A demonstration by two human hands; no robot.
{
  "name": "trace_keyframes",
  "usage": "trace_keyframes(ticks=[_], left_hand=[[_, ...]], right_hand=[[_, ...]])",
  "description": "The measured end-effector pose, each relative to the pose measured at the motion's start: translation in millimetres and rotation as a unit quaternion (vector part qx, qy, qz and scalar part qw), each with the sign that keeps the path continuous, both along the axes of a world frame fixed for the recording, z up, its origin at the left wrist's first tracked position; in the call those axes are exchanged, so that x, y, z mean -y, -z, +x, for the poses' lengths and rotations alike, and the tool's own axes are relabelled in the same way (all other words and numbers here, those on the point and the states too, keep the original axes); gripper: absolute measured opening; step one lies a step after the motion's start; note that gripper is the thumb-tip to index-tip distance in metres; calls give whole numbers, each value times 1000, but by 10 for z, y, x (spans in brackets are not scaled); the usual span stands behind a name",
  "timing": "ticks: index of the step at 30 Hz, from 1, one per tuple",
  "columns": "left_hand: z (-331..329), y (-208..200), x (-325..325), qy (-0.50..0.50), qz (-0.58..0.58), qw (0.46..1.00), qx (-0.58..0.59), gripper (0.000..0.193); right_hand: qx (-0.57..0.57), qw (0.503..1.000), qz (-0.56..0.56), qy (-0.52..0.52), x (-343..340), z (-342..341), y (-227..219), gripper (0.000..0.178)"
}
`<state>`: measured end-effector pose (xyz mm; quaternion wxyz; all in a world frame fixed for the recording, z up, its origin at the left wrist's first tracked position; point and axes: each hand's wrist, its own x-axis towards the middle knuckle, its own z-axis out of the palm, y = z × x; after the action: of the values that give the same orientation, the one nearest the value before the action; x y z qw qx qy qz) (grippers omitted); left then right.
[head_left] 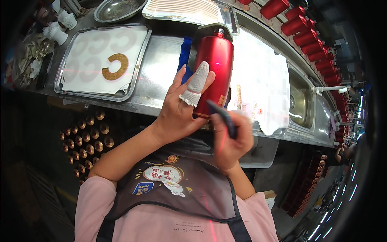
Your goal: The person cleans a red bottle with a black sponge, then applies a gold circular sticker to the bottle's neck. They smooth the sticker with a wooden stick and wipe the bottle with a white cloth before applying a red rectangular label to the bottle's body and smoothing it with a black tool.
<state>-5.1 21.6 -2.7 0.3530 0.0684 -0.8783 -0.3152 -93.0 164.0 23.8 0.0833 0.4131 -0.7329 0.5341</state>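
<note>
A shiny red metallic bottle (217, 60) lies on its side in front of me, its narrow threaded neck pointing away. My left hand (181, 105) holds it near its base from the left, and a white knitted finger sleeve (196, 82) covers one finger. Closed around a dark, flat scraper-like piece (222, 117), my right hand (236, 139) is beside the bottle's lower end. Motion blurs this hand, and whether the piece touches the bottle is unclear. Small gold marking (221, 101) shows on the bottle near the piece. Blue cloth (185, 52) sits left of the bottle.
At left, a metal tray (131, 90) holds white sheets and a gold C-shaped piece (115, 67). Behind are a round metal dish (117, 10) and another tray (231, 20). White sheeting (270, 80), a sink (302, 101) and rows of red bottles (304, 36) stand to the right.
</note>
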Motion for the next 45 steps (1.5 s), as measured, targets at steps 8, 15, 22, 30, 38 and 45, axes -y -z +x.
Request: trace_keyframes(ticks=[8,15,22,30,38,45], left_hand=[[-39,-13,-17,-9,-29,1000,-4,90],[-18,3,-20,-6,-15,1000,-2,89],[-17,-16,-25,-15,5,1000,5,93],[51,30,-34,-6,46,998,40,101],[160,104,16,-2,107,993,40,105],[234,130,64,-2,98,987,130,101]], right_hand=[[-105,994,-15,-34,-116,43,261,30],[-167,983,35,-66,-354,89,273,44],[-63,989,29,-128,-604,-143,359,28],[53,996,-12,-77,472,-1049,-128,16],[240,926,41,-287,36,-607,-116,17],[-231,946,-19,-227,81,-852,14,35]])
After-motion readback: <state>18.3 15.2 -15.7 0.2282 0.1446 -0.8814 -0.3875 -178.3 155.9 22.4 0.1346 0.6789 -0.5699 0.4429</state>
